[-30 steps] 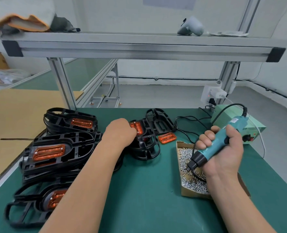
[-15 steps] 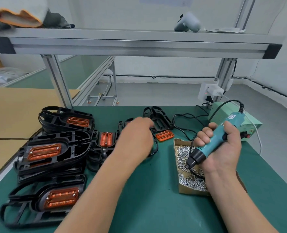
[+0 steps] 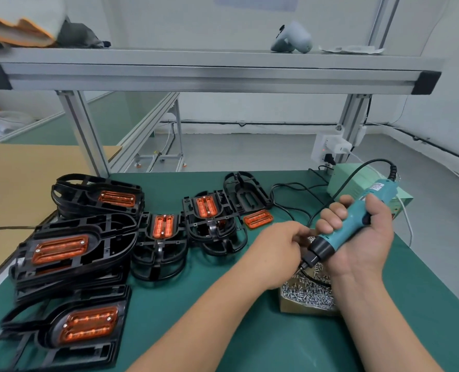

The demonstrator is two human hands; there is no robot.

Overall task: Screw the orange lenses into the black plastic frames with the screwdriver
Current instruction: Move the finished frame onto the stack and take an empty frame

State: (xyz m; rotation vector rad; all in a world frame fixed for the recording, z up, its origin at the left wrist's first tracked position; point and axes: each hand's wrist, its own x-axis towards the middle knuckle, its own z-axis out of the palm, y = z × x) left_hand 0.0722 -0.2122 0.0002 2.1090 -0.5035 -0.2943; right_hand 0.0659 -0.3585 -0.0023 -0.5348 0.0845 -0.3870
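My right hand (image 3: 362, 242) grips the teal electric screwdriver (image 3: 341, 232), bit pointing down-left over the cardboard box of screws (image 3: 306, 294). My left hand (image 3: 274, 251) is at the bit's tip above the box; its fingertips are hidden, so I cannot tell if they hold a screw. Two black frames with orange lenses (image 3: 206, 208) (image 3: 163, 226) lie mid-table. A loose orange lens (image 3: 257, 219) lies beside an empty black frame (image 3: 247, 191).
Stacks of black frames fitted with lenses (image 3: 59, 249) (image 3: 88, 327) (image 3: 116, 198) fill the table's left side. A green power unit (image 3: 357, 181) with black cables sits at the back right. An aluminium shelf rail (image 3: 209, 76) runs overhead. Cardboard (image 3: 21, 183) lies to the left.
My left hand left the frames in the middle and moved right to the screwdriver's tip over the screw box. The right hand kept its grip on the screwdriver.
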